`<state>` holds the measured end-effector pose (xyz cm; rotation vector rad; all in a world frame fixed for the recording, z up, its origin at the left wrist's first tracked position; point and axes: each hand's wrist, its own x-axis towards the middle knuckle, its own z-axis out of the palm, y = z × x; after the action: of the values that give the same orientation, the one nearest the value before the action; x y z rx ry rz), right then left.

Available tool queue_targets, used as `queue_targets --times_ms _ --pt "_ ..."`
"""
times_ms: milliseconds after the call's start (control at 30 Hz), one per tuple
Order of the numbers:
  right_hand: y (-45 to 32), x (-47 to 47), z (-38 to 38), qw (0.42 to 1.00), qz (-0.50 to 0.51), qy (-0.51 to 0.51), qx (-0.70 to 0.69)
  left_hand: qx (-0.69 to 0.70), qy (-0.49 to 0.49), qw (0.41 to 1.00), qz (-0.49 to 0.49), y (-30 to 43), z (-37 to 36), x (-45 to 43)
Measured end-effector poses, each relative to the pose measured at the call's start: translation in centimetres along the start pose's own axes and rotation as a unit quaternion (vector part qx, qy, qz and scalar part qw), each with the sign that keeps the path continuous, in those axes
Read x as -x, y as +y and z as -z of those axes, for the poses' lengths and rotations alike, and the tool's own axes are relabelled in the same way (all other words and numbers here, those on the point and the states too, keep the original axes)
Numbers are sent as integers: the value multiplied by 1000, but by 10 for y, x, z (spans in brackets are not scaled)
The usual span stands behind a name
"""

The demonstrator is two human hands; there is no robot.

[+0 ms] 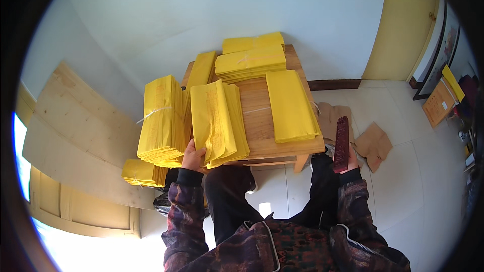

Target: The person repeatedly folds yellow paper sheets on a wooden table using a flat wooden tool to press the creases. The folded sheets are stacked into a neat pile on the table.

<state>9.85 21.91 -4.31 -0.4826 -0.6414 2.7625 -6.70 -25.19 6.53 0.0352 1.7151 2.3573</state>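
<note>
My left hand (pixel 194 155) grips the near left edge of a fanned stack of folded yellow paper (pixel 213 115) with faint orange printing on top. My thumb lies over the edge; the fingers are partly hidden beneath. In my right hand (pixel 353 159), off the right side of the table, is a long dark red block (pixel 342 145) with a raised, carved face, perhaps a hand stamp. It stands on end, tilted slightly. Left of the fanned stack is a thick yellow paper bundle (pixel 157 117) tied with white string. Another yellow paper stack (pixel 291 105) lies on the table's right side.
The small wooden table (pixel 257 121) also bears tied yellow bundles (pixel 249 62) at the back, against the wall. A lower bundle (pixel 140 172) sits left of the table. A wooden board (pixel 83 128) leans at left. Torn brown cardboard (pixel 372 145) lies on the tiled floor at right.
</note>
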Motion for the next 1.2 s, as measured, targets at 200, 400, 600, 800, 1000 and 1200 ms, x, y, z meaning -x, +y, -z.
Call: queue_targets --times_ms 200,400,600,800,1000,1200 --pt "1 3 -1 997 -20 -71 8 16 -35 999 -25 -24 21 -17" --pt "-6 11 -9 996 -9 -90 -7 -376 118 912 -116 -10 7 1" --pt "-20 -35 -87 985 70 -46 152 -364 47 905 -217 -21 -78 75" --pt "-4 -112 -191 667 143 -27 730 -364 -134 882 -267 -80 -165 47" --pt "32 -134 -235 408 121 10 905 -325 10 912 -252 -112 -180 -26" --pt "52 -150 -237 345 110 31 932 -255 17 951 -172 -132 -179 -60"
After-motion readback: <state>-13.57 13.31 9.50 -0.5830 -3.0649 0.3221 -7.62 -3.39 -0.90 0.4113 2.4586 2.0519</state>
